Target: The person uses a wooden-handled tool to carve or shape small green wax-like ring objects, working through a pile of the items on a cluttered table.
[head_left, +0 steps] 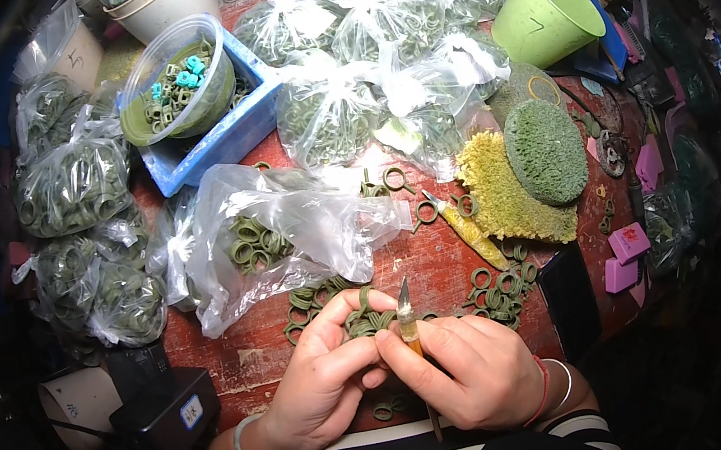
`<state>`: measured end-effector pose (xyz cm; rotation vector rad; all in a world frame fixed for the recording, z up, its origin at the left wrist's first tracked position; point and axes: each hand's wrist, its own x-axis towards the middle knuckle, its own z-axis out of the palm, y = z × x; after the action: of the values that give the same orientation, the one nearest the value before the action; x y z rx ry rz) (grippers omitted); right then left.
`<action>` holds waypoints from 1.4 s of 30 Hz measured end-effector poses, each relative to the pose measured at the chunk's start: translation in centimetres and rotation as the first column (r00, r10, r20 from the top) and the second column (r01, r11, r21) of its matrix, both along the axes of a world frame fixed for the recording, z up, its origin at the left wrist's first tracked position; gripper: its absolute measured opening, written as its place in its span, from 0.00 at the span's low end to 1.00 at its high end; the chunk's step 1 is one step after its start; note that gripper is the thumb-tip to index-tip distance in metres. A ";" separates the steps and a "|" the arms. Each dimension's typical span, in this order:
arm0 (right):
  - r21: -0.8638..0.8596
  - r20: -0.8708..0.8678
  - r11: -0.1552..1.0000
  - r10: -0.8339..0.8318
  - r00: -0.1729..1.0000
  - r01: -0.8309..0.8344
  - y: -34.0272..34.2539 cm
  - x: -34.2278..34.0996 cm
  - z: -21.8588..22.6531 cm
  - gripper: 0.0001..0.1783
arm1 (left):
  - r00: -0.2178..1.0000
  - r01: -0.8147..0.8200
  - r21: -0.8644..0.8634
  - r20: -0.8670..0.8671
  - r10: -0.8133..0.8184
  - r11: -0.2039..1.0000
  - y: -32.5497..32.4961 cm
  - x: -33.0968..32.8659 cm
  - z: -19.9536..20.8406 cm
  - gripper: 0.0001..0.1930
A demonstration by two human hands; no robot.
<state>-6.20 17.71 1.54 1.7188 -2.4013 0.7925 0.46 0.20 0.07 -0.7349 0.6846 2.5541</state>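
"From the head view, what are your hands doing?"

"My left hand (pixel 315 381) pinches a small cluster of green rings (pixel 367 319) between thumb and fingers. My right hand (pixel 480 369) is closed around a knife (pixel 406 315), its blade pointing up, away from me, with my fingertips right beside the cluster."

"Which step is that?"

"I'd judge it's handling the rings one by one, with the knife ready for trimming. I can't tell whether the edge touches a ring; it looks clear of them."

"Where are the others?"

"Loose rings (pixel 499 298) lie on the red table (pixel 243 368) to the right, beyond my right hand, and a few more sit just past my left fingers. The open plastic bag (pixel 306 223) ahead holds a heap too. A yellow-handled tool (pixel 471 233) lies near the loose ones, beside a yellow mat (pixel 504 206)."

"And what does the next move call for?"

"In my view, a firm left pinch that singles out one ring, and a small turn of the right wrist if the blade is wanted. My left fingertips are close to the edge, so a slip could nick them."
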 end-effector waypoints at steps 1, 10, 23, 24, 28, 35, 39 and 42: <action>0.000 -0.001 1.000 -0.001 1.000 0.001 0.0 0.0 0.1 0.21 | 1.000 -0.001 0.001 0.000 0.001 1.000 0.0 0.0 0.1 0.14; 0.007 0.013 1.000 -0.005 1.000 0.005 0.0 0.0 0.0 0.20 | 1.000 -0.004 -0.008 0.016 0.004 1.000 0.0 0.0 0.0 0.14; 0.009 0.007 1.000 -0.006 1.000 0.006 0.0 0.1 -0.1 0.20 | 1.000 -0.020 0.007 0.003 0.020 1.000 0.1 0.0 0.1 0.14; 0.007 0.007 1.000 -0.005 1.000 0.005 0.0 0.1 -0.1 0.20 | 1.000 -0.019 0.009 0.000 0.019 1.000 0.0 0.0 0.2 0.14; 0.014 0.008 1.000 -0.002 1.000 0.002 0.0 0.1 -0.1 0.20 | 1.000 -0.015 0.015 -0.006 0.015 1.000 0.0 0.0 0.1 0.14; 0.025 0.013 1.000 0.001 1.000 -0.001 0.0 0.0 -0.1 0.20 | 1.000 -0.021 0.004 -0.002 0.021 1.000 0.0 0.0 0.0 0.14; 0.019 0.013 1.000 -0.002 1.000 0.002 0.0 0.1 -0.1 0.20 | 1.000 -0.019 0.000 -0.001 0.019 1.000 0.0 0.0 0.0 0.14; 0.021 0.026 1.000 -0.002 1.000 0.002 0.0 0.1 0.0 0.19 | 1.000 -0.018 0.000 -0.002 0.018 1.000 0.1 0.0 0.0 0.14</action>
<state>-6.14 17.70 1.59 1.7243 -2.4361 0.7972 0.45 0.26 0.05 -0.7419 0.6811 2.5712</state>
